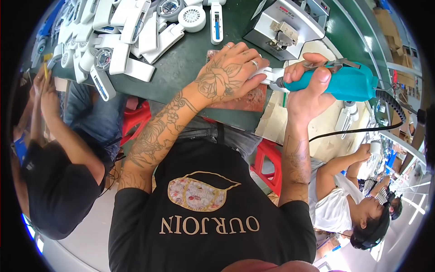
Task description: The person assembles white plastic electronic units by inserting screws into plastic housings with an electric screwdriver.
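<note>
My right hand (308, 93) is wrapped around a teal electric screwdriver (351, 85), its thumb up along the body. The tool lies nearly level, with its tip pointing left at a white plastic fan part (273, 76). Over that part rests my left hand (233, 72), fingers bent and pressing it from the left; the palm hides most of the piece. Below the two hands a reddish-brown pad (253, 100) lies on the dark green table (174, 75). Whether the tip sits in a screw cannot be seen.
White handheld fans (147, 38) are heaped at the far left. A grey metal screw feeder (290, 29) stands beyond my hands. The screwdriver's black cable (358, 131) loops at right, near another white fan (345, 120). Co-workers sit on both sides.
</note>
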`<state>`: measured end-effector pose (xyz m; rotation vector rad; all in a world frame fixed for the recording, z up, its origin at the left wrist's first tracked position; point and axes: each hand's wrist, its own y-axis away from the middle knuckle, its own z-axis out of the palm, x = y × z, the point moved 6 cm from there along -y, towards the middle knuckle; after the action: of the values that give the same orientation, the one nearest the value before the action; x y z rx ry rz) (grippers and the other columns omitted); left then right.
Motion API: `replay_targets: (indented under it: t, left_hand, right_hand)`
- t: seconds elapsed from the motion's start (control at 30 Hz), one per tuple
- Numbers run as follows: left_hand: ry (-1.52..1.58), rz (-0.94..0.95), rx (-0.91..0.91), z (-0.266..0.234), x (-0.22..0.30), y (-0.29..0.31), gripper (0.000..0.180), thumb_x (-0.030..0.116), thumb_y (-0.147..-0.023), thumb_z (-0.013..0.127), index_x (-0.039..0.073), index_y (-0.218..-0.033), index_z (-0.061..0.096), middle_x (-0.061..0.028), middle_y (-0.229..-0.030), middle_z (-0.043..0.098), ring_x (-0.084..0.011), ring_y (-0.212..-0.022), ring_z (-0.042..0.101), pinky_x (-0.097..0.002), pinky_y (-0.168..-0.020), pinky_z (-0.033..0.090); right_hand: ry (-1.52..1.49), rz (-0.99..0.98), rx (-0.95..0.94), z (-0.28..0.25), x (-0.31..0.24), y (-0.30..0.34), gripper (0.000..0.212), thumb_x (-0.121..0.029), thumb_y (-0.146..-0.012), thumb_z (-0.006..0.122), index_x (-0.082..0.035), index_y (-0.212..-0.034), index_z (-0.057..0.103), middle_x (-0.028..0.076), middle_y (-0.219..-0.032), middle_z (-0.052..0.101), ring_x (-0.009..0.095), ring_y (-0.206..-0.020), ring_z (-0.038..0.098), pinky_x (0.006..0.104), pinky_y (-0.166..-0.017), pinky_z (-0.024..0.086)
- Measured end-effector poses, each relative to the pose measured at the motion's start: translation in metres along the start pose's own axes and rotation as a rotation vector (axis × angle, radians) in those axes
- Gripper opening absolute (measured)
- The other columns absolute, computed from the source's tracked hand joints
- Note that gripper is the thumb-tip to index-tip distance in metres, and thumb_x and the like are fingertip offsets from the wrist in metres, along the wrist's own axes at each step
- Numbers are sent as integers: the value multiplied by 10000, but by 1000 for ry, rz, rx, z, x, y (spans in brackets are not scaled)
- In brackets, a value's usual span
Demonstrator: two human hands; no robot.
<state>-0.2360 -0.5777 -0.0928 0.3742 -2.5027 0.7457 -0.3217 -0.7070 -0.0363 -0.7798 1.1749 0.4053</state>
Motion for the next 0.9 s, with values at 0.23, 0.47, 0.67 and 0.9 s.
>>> replay_targets:
  t: [0.23, 0.47, 0.67, 0.9]
  left_hand:
    - [10, 0, -9, 0, -2, -4, 340, 289, -935, 660, 109, -1220, 707, -51, -1067, 654, -262, -1002, 582, -425, -886, 477]
    - [-18, -17, -24, -8, -7, -6, 298, 323, -928, 645, 104, -1118, 713, -57, -1041, 627, -257, -1020, 565, -419, -921, 460]
    - [163, -63, -86, 9, 4, -9, 374, 279, -833, 703, 85, -1150, 666, -66, -1190, 647, -279, -1122, 590, -452, -994, 451]
    - [47, 75, -11, 7, 12, 2, 385, 318, -909, 657, 52, -1186, 630, -92, -1256, 581, -260, -1106, 534, -413, -937, 412]
  right_hand:
    - [-21, -13, -17, 3, 1, -2, 523, -411, -964, 697, 86, -1063, 564, 79, -650, 555, 178, -572, 559, 326, -564, 477]
    - [-49, -5, -27, 9, 15, -6, 493, -446, -951, 694, 26, -1002, 562, 85, -689, 553, 195, -597, 539, 354, -572, 470]
    - [-152, 138, 10, -45, 53, 18, 347, -404, -938, 666, -79, -887, 554, 31, -757, 482, 147, -682, 465, 298, -595, 394]
    - [-76, 1, -20, -16, 19, 8, 424, -440, -1020, 604, -37, -925, 513, 45, -691, 453, 139, -599, 429, 280, -569, 372]
